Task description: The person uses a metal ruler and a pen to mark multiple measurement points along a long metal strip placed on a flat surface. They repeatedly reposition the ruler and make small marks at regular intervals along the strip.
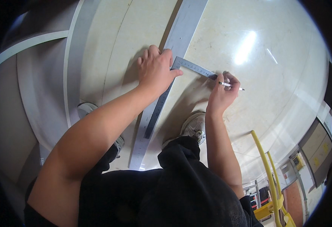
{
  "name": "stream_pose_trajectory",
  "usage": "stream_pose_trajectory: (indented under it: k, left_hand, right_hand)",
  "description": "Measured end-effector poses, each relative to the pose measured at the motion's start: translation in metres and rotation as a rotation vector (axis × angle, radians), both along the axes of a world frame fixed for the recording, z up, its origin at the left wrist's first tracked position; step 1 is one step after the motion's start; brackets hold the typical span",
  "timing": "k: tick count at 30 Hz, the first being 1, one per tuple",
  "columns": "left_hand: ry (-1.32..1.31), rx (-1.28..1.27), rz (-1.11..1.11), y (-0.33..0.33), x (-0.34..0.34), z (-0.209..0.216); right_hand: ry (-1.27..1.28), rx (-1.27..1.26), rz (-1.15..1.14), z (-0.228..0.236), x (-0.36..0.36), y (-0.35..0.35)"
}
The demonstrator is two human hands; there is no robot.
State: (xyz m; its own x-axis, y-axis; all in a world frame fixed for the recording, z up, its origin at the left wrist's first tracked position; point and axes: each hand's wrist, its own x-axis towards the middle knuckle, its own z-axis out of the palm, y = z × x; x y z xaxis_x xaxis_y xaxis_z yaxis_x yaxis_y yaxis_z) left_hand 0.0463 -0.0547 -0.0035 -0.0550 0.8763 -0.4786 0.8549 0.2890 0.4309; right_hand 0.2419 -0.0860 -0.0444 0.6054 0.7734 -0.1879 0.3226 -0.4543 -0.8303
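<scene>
A long grey metal bar point(187, 28) runs between my feet and away from me. On it lies a steel carpenter's square point(196, 68), its long arm along the bar and its short arm sticking out to the right. My left hand point(154, 70) is closed over the bar near the square's corner, with the thumb pressed on the square and the fingers over the bar's left edge. At the short arm's outer end, my right hand point(224, 92) pinches the square. A white pen with a dark tip point(230, 86) is also held between its fingers.
Pale, shiny floor point(272, 75) lies on both sides of the bar. Large grey panels point(45, 72) stand at the left. My shoes point(194, 125) flank the bar. A yellow tubular frame point(266, 162) rises at the lower right, near other equipment.
</scene>
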Motion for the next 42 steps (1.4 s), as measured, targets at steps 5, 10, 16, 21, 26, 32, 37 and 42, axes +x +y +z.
stream_pose_trajectory:
  k: [5, 10, 16, 21, 26, 32, 37, 42]
  left_hand:
    - [-0.003, 0.035, 0.063, -0.005, 0.004, -0.003]
    - [0.004, 0.059, 0.176, -0.012, 0.004, -0.008]
    - [-0.015, 0.027, 0.237, -0.012, 0.0, -0.012]
    - [0.043, -0.053, 0.218, -0.009, 0.0, -0.012]
    - [0.047, -0.084, 0.176, -0.007, -0.008, -0.014]
    - [0.045, -0.117, 0.169, -0.005, -0.009, -0.012]
    - [0.047, -0.129, 0.148, -0.003, -0.012, -0.011]
    - [0.039, -0.106, 0.127, -0.002, -0.013, -0.009]
  right_hand:
    - [-0.22, 0.132, 0.446, 0.016, -0.004, 0.001]
    - [-0.547, 0.111, 0.769, 0.011, -0.01, 0.007]
    - [-0.467, 0.177, 0.905, 0.012, -0.026, 0.026]
    - [-0.385, 0.146, 0.933, 0.013, -0.032, 0.035]
    - [-0.408, 0.158, 0.944, 0.013, -0.03, 0.039]
    - [-0.417, 0.166, 0.94, 0.013, -0.029, 0.038]
    - [-0.4, 0.162, 0.943, 0.015, -0.029, 0.039]
    - [-0.417, 0.125, 0.913, 0.015, -0.031, 0.038]
